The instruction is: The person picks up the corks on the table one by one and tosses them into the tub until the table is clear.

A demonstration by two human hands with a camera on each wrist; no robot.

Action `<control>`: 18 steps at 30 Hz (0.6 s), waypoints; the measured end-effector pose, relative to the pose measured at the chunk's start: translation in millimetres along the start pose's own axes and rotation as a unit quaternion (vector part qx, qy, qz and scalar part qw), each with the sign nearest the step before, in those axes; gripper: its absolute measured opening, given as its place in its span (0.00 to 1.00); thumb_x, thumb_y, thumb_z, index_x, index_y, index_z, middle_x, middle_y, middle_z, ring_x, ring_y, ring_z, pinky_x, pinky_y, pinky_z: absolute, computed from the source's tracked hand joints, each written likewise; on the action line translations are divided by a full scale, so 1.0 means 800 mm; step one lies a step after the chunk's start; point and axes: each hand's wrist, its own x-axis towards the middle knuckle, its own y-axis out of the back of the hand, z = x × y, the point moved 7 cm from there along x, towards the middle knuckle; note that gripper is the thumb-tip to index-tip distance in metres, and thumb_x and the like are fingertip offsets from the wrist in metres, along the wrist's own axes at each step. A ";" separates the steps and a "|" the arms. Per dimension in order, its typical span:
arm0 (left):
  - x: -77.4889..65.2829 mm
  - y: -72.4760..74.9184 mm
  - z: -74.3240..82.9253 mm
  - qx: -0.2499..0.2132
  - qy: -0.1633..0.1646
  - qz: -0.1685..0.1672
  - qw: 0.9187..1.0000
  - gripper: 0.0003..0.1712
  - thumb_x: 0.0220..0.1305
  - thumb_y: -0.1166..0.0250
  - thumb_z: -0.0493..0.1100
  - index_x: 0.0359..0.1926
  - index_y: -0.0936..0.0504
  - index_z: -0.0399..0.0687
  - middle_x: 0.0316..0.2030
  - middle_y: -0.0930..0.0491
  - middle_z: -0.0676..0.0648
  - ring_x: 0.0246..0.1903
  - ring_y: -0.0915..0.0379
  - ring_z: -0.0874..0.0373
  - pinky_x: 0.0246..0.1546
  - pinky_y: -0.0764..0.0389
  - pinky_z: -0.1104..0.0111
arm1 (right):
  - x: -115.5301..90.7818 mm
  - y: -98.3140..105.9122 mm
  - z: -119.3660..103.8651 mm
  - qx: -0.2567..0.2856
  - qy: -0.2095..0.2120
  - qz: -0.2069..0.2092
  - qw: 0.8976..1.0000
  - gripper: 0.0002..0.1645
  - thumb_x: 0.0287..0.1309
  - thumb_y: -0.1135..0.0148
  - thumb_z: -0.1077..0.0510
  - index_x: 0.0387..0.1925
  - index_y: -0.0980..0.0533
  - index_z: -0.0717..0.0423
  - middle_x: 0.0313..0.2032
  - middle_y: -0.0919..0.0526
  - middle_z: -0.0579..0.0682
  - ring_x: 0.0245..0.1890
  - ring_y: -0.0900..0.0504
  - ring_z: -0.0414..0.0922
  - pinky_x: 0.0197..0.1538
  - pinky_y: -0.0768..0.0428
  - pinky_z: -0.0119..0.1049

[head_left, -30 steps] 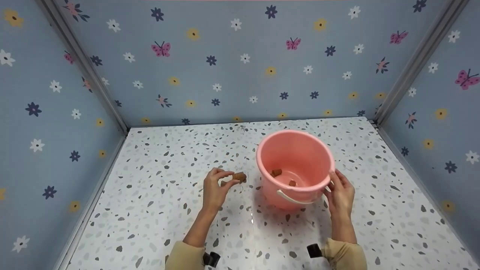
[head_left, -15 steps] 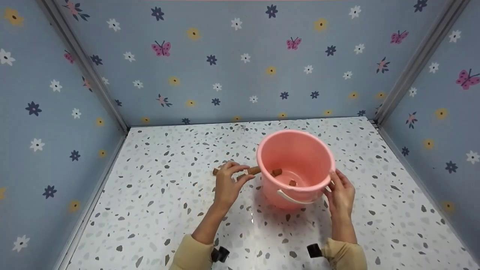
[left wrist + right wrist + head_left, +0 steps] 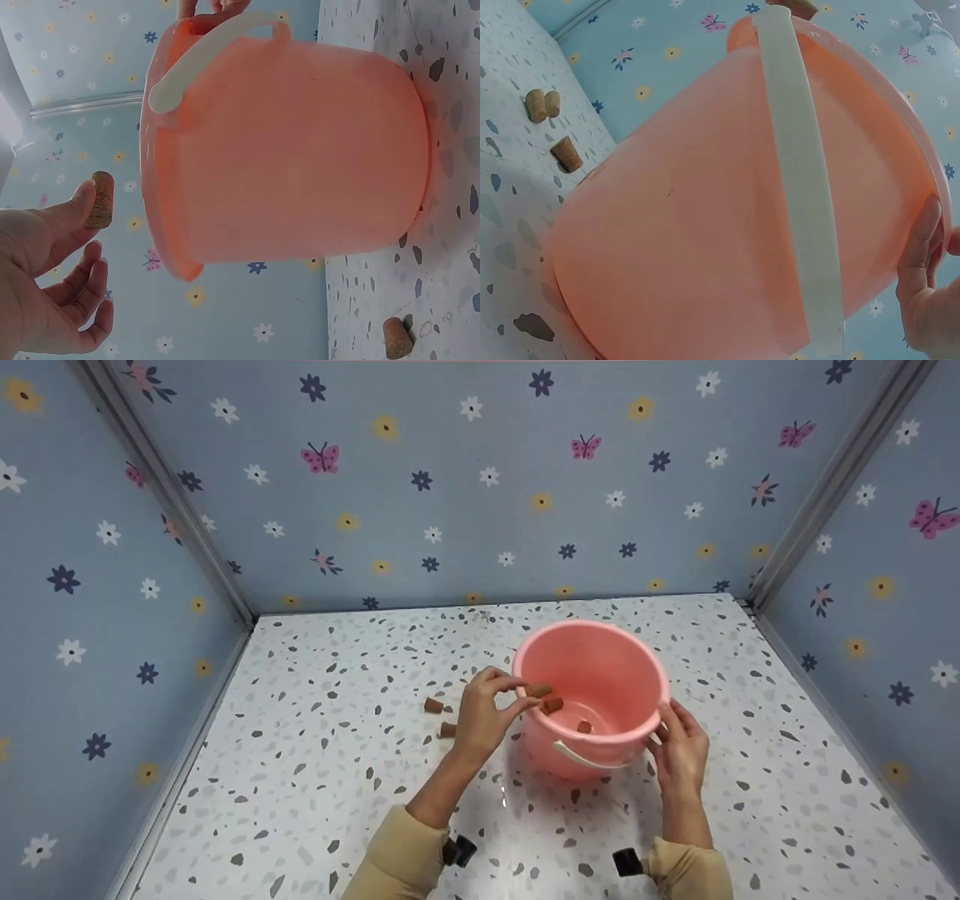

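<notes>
A pink bucket (image 3: 577, 750) with a white handle (image 3: 589, 757) stands on the speckled table. My right hand (image 3: 682, 742) grips its rim on the right side, thumb against the outer wall in the right wrist view. Between thumb and fingers my left hand (image 3: 484, 716) pinches a brown cork (image 3: 103, 201), held at the bucket's left rim. From the head view that cork overlaps the bucket's opening. Two more corks lie inside: one cork (image 3: 553, 705) near the left wall, another cork (image 3: 584, 727) on the bottom.
Left of the bucket, a loose cork (image 3: 433, 705) and a second cork (image 3: 448, 730) lie on the table (image 3: 315, 780); the left hand partly covers the second. Flowered blue panels (image 3: 480, 510) rise behind and at both sides.
My left hand has moved right with its cork, from the table beside the bucket up to the rim. Corks it had covered now show. The right hand and bucket have stayed put.
</notes>
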 end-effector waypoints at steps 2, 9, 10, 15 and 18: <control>0.003 -0.006 0.003 0.003 -0.001 -0.006 1.000 0.15 0.43 0.31 0.46 0.32 0.16 0.41 0.28 0.27 0.49 0.32 0.30 0.57 0.35 0.29 0.67 | -0.014 -0.013 -0.011 0.000 -0.019 -0.003 1.000 0.26 0.49 0.35 0.56 0.50 0.29 0.59 0.44 0.23 0.54 0.38 0.20 0.48 0.38 0.22 0.41; 0.011 -0.026 0.012 0.010 0.006 -0.034 0.999 0.15 0.43 0.30 0.46 0.32 0.17 0.41 0.29 0.25 0.50 0.33 0.30 0.57 0.36 0.29 0.67 | -0.047 -0.040 -0.040 -0.035 -0.021 0.031 0.999 0.28 0.48 0.35 0.56 0.51 0.31 0.61 0.44 0.24 0.55 0.39 0.21 0.48 0.40 0.23 0.41; 0.012 -0.029 0.013 0.012 0.007 -0.038 0.999 0.15 0.43 0.30 0.46 0.33 0.17 0.41 0.29 0.25 0.50 0.33 0.30 0.56 0.36 0.29 0.68 | -0.046 -0.041 -0.040 -0.023 -0.021 0.024 0.999 0.27 0.49 0.35 0.57 0.50 0.31 0.62 0.43 0.24 0.55 0.38 0.21 0.49 0.38 0.22 0.41; 0.017 -0.041 0.017 0.033 0.007 -0.050 0.998 0.16 0.42 0.30 0.49 0.31 0.16 0.43 0.29 0.25 0.50 0.31 0.30 0.56 0.33 0.31 0.72 | -0.054 -0.049 -0.046 -0.011 -0.018 0.017 1.000 0.23 0.50 0.36 0.58 0.48 0.30 0.62 0.41 0.23 0.55 0.35 0.20 0.48 0.37 0.22 0.40; 0.020 -0.048 0.018 0.039 0.007 -0.052 0.998 0.16 0.41 0.30 0.49 0.31 0.16 0.44 0.28 0.25 0.50 0.31 0.29 0.57 0.33 0.30 0.73 | -0.053 -0.047 -0.045 -0.009 -0.015 0.013 1.000 0.23 0.50 0.36 0.59 0.47 0.30 0.61 0.40 0.23 0.55 0.35 0.20 0.48 0.37 0.22 0.40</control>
